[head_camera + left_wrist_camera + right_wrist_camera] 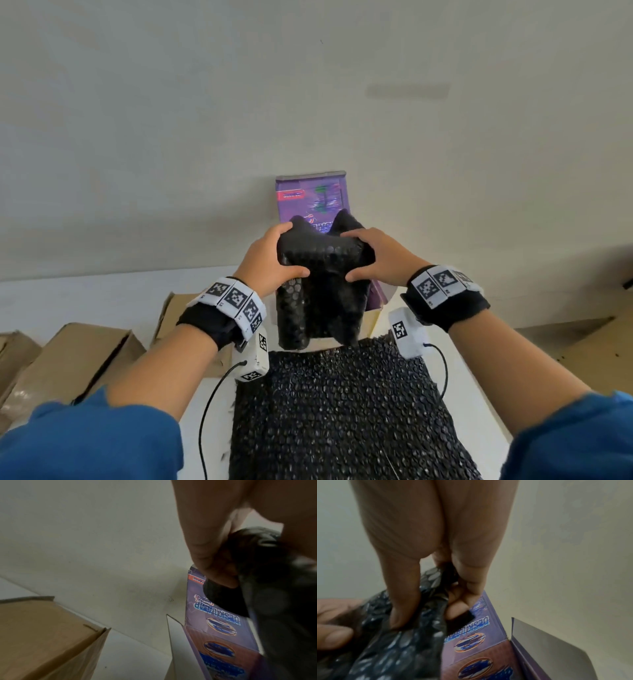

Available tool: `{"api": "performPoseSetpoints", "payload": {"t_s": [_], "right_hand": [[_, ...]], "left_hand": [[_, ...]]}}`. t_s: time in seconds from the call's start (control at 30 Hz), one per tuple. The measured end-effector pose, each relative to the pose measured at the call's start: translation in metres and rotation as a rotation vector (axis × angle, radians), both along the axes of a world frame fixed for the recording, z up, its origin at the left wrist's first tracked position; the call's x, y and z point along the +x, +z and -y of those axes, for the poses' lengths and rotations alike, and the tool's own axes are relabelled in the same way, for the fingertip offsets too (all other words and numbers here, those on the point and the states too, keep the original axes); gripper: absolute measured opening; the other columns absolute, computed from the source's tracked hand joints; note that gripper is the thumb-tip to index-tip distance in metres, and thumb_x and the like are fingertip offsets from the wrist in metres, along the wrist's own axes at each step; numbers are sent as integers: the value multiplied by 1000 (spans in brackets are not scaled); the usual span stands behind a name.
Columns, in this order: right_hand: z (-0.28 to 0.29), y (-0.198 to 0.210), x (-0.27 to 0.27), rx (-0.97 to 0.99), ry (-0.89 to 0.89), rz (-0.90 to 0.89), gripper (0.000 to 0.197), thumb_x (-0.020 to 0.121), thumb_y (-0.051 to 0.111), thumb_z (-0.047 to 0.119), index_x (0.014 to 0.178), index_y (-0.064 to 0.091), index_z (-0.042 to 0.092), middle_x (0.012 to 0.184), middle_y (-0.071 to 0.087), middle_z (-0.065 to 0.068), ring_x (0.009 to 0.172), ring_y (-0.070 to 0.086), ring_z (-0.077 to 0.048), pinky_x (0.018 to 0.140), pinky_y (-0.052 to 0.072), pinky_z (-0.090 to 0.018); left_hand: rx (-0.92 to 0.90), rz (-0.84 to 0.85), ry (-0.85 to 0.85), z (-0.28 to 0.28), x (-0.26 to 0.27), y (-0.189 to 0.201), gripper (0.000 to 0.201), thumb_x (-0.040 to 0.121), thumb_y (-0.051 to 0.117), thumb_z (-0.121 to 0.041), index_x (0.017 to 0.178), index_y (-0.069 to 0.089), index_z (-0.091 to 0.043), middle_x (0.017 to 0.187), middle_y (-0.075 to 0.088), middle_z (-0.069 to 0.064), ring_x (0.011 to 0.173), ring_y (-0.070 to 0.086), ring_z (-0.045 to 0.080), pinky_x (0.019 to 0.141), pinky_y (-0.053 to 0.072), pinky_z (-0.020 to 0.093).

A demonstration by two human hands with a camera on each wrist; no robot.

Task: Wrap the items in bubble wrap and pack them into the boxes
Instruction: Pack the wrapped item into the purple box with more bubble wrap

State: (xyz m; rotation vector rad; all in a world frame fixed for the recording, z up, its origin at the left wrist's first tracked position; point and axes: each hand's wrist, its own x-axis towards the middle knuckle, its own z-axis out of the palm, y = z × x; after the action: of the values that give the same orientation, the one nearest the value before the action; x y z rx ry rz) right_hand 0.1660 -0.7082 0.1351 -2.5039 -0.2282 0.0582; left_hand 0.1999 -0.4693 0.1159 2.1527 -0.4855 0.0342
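Note:
A bundle wrapped in black bubble wrap (322, 281) hangs upright between both hands, above the table's far edge. My left hand (274, 257) grips its upper left side, thumb in front, fingers curled over the top. My right hand (373, 257) grips the upper right side the same way. What the wrap holds is hidden. In the wrist views the fingers (212, 555) (402, 608) dig into the black bubble wrap (399, 649). A purple printed box (310, 198) stands open behind the bundle, its flaps (547, 646) raised against the wall.
A large sheet of black bubble wrap (342, 411) lies on the white table (209, 404) in front of me. Several brown cardboard boxes (72, 359) lie at the left, another brown cardboard piece (589, 346) at the right. A pale wall (308, 102) rises close behind.

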Motion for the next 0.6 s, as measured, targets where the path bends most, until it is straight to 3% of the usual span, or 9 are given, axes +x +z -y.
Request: {"api": "performPoseSetpoints", "payload": {"t_s": [0.07,0.1,0.17,0.23,0.27,0.33,0.47,0.5,0.6], "right_hand": [[2,-2,11,-12,15,90,47,70,82,26,112,63,17,105,52,-7,107,50,-25,87,34,-23],[4,-1,15,11,13,109,37,71,82,26,103,66,15,107,50,-7,109,48,-23,88,33,-22],[6,2,20,100,-36,72,23,74,80,22,90,64,19,123,42,-4,114,44,-15,95,33,-21],[9,1,26,218,-76,-3,20,77,77,18,89,62,14,120,53,-9,105,54,-19,93,44,-32],[9,-1,30,273,-103,-19,22,78,76,17,92,61,8,106,60,-13,93,59,-23,87,47,-38],[7,-7,36,385,-198,-12,30,79,75,16,99,54,7,88,62,-11,76,59,-21,75,48,-34],[0,-26,49,548,-386,26,48,84,71,16,110,31,15,102,58,-14,75,59,-18,64,50,-18],[-3,-31,50,523,-393,55,51,83,71,17,110,28,15,106,53,-13,79,58,-19,66,51,-18],[-6,-42,49,293,-283,91,72,68,84,26,116,31,16,121,34,-8,109,43,-18,96,40,-26]], "left_hand": [[9,48,0,-1,9,0,68,63,86,-27,122,54,-20,116,60,-2,108,58,18,91,42,22],[23,76,12,-2,15,-2,62,61,86,-32,115,58,-20,110,58,-2,105,56,17,91,42,24],[73,103,18,-2,24,-6,59,60,85,-42,109,60,-20,111,46,-1,110,42,14,100,34,26],[18,23,-28,-2,30,-9,56,63,83,-45,107,57,-22,114,47,-5,111,43,10,103,33,27],[-57,-69,-55,-2,30,-8,52,66,82,-39,106,54,-22,110,52,-8,104,50,6,97,38,25],[-180,-219,-76,0,31,-13,46,72,80,-26,107,51,-20,100,60,-10,91,59,3,86,45,24],[-275,-235,85,12,35,-36,57,73,80,-24,110,37,-18,108,60,6,95,62,21,86,51,32],[-284,-232,138,16,36,-41,60,73,80,-23,108,32,-17,108,57,8,94,61,24,85,51,34],[-239,-144,222,25,42,-54,55,75,78,-22,101,30,-15,103,50,7,92,58,29,82,48,36]]}}
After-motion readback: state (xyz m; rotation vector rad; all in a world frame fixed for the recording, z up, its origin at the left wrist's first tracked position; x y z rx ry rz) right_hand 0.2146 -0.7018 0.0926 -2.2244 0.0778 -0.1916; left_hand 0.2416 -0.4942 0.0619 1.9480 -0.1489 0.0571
